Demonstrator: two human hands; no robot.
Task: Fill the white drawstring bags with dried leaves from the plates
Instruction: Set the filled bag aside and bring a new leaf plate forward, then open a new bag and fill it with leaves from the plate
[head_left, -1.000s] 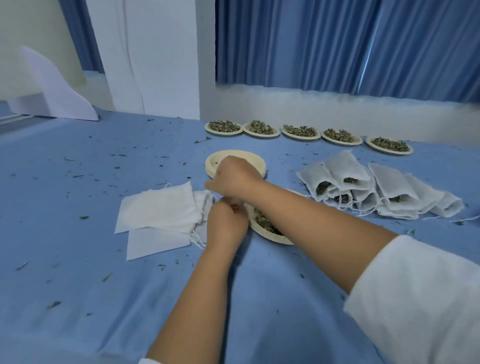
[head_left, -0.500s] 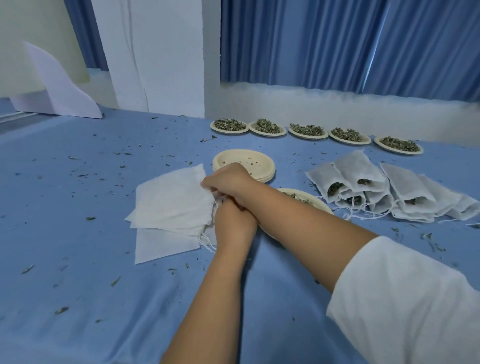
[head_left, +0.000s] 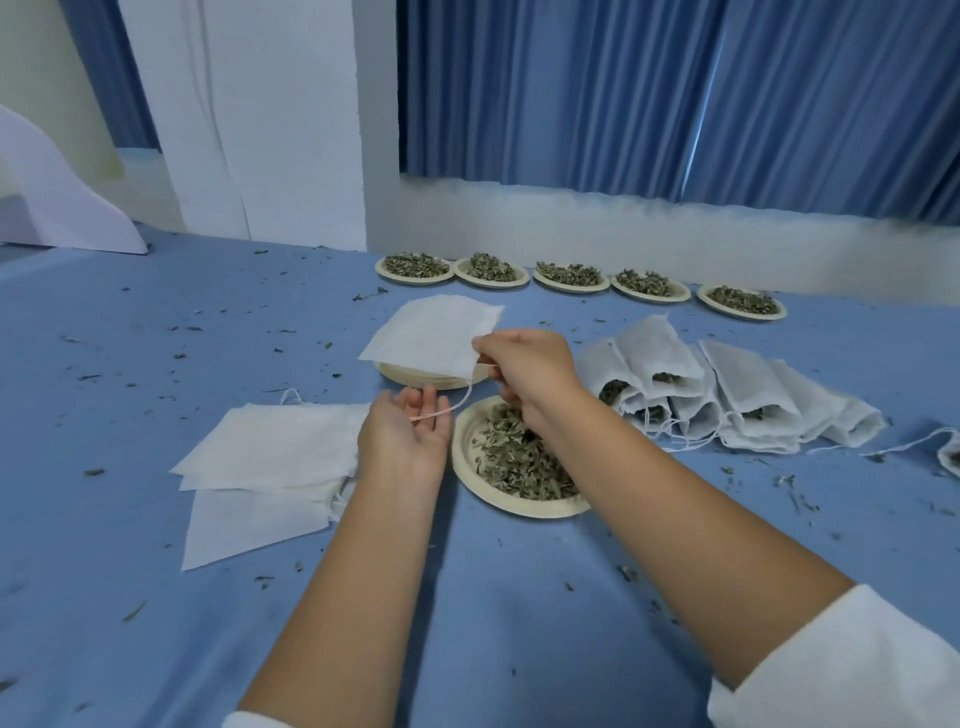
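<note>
The near tabletop is lying open left and right of the forearms, with only leaf crumbs on it. Around the plate of dried leaves room is tightening: the pile of flat bags is sitting just left of it, the filled bags are crowding its far right, and the stack of bare plates is lying just beyond, under the bag the right hand is holding up. A thin string is hanging across the gap between that hand and the left hand.

Right hand pinches bag (left hand open).
</note>
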